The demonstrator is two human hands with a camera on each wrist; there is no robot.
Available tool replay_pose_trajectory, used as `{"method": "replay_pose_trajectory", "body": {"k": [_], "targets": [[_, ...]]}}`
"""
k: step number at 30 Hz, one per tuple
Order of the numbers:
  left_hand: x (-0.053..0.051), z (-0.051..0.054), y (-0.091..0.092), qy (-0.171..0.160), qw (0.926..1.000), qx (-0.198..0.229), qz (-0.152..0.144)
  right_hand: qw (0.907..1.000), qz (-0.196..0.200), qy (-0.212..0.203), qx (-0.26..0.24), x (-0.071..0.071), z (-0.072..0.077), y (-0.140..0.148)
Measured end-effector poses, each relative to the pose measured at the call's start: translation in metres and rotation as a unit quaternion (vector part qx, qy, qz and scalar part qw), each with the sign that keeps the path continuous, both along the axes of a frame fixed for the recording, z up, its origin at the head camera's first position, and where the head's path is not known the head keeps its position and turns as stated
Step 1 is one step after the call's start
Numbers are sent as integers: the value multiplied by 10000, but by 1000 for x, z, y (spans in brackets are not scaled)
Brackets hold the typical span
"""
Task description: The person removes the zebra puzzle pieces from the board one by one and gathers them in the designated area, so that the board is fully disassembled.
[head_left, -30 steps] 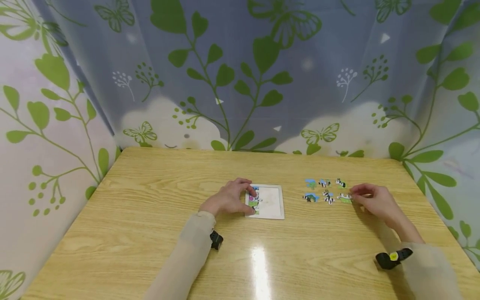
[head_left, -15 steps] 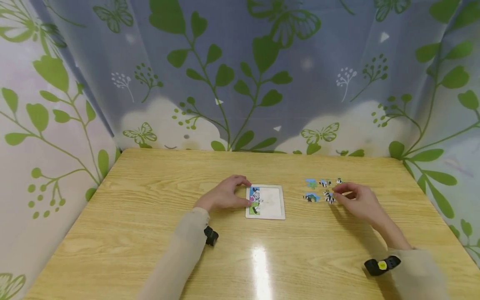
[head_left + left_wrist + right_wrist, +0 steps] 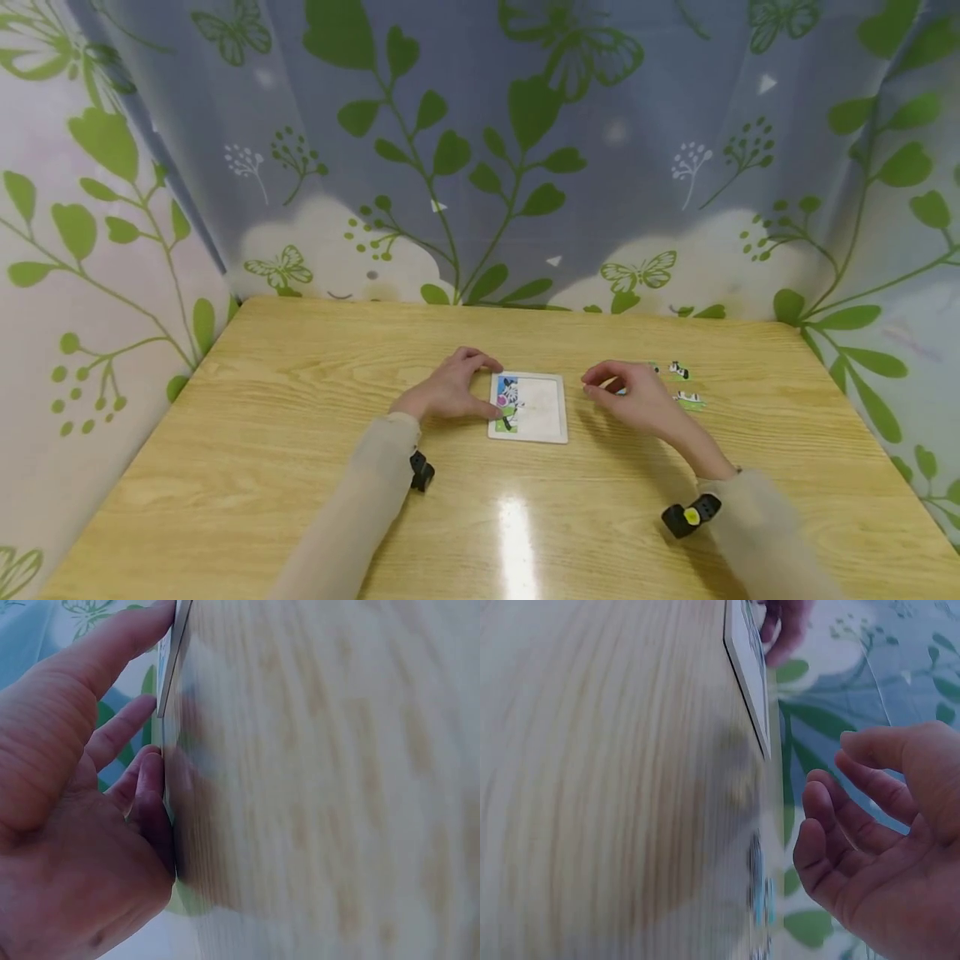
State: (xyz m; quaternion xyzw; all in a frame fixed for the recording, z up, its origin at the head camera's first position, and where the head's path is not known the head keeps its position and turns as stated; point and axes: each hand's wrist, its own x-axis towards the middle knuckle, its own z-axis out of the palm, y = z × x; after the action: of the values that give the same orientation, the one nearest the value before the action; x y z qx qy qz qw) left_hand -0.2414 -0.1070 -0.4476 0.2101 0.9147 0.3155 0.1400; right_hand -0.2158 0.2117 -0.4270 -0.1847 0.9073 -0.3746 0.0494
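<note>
A square puzzle tray [image 3: 542,408] with a white rim lies flat on the table. A zebra picture strip [image 3: 508,405] fills its left side; the rest of its bed is bare white. My left hand [image 3: 447,387] rests at the tray's left edge, its thumb touching the rim and its index finger near the upper left corner. Just right of the tray my right hand [image 3: 633,397] hovers above the table. In the right wrist view, its thumb and loosely bent fingers [image 3: 821,802] stand apart, with nothing seen between them.
Loose puzzle pieces lie right of the tray, including one at the back [image 3: 679,370] and one nearer me [image 3: 688,400]. My right hand partly covers several others. The wooden table [image 3: 337,350] ends at a leaf-printed curtain [image 3: 480,167].
My right hand has moved left across the loose pieces, from the far right one toward the tray. My left hand has drawn back slightly, uncovering the zebra strip.
</note>
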Motion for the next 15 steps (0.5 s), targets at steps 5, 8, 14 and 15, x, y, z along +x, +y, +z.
{"method": "replay_pose_trajectory", "body": {"k": [5,8,14,15], "targets": [[0,-1,0,-6,10000,-13,55,9994,294,-155,-63,-6,-4,-26],[0,-1,0,-40,9999,-47,97,9988,446,-164,-73,-11,-7,-39],[-1,0,0,-91,9998,-76,134,9972,689,-265,-66,-17,-12,-61],[-1,0,-1,-81,9998,-84,130,9971,706,-281,-39,-19,-13,-64]]}}
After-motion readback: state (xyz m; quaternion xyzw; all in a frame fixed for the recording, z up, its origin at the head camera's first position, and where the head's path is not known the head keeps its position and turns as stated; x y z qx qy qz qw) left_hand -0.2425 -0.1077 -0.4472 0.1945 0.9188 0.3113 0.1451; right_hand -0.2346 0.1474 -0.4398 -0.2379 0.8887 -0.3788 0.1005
